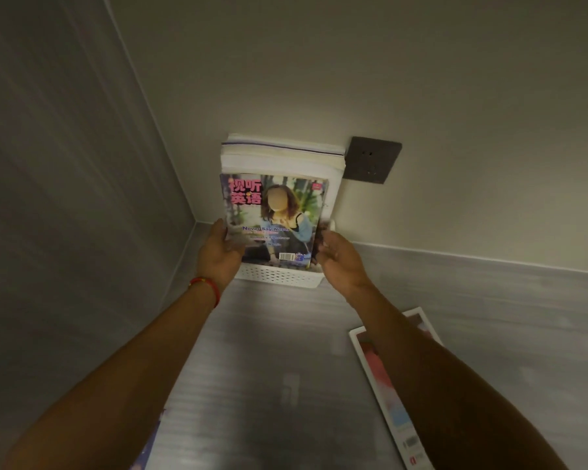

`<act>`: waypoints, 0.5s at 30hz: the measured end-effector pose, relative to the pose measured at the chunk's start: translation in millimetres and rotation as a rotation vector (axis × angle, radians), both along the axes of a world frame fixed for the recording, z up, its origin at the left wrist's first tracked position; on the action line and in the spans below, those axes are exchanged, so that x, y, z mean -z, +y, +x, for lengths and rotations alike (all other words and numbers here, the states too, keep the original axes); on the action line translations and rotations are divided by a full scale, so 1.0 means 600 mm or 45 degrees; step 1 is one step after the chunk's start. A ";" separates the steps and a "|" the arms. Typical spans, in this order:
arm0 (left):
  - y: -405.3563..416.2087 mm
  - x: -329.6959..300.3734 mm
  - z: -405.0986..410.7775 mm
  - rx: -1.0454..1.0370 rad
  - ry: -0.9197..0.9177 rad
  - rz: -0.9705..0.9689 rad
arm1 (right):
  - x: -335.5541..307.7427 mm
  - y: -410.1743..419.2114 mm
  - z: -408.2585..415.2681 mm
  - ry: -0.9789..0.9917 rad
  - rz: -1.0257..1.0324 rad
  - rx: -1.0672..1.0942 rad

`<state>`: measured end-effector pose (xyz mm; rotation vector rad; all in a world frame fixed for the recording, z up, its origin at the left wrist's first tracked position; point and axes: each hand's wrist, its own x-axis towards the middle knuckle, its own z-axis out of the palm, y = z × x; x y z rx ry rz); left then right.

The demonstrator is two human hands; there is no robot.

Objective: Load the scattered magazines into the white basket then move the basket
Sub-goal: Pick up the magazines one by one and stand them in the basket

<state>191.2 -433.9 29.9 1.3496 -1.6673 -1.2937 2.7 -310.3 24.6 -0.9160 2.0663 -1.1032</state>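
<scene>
- Nearest the camera, 2 loose magazines lie flat on the grey floor: a white-bordered magazine under the right forearm, its long axis running away from the viewer, and a corner of a bluish magazine at the bottom left edge, mostly out of view.
- Both forearms reach forward and slightly up; the left wrist wears a red string bracelet.
- The left hand curls around the lower left edge of the cover magazine, thumb on the front. The right hand sits at its lower right edge with fingers loosely bent; whether it grips or only steadies I cannot tell, as that edge is blurred.
- That magazine stands upright, long axis vertical, its bottom edge at the rim of the white basket, which sits on the floor against the wall near the corner.
- Behind it, a thick stack of upright magazines already fills the basket; I cannot count them.
- The basket lies straight ahead of both hands, about equally near each, so the coming move likely goes straight down.
- 1 dark wall socket sits just right of the stack.
</scene>
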 end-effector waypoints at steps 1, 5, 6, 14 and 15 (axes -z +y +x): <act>0.017 0.002 0.002 -0.062 0.032 -0.067 | 0.001 0.028 -0.007 0.085 -0.026 0.020; 0.148 0.021 -0.001 -0.051 -0.063 -0.334 | 0.029 0.192 -0.041 0.317 0.006 0.124; 0.189 0.027 -0.007 0.039 -0.106 -0.350 | 0.038 0.237 -0.054 0.350 0.086 0.152; 0.444 0.124 -0.106 0.867 -0.475 -0.171 | 0.106 0.518 -0.098 0.431 0.906 0.277; 0.462 0.125 -0.115 0.911 -0.449 -0.119 | 0.113 0.540 -0.093 0.453 0.958 0.255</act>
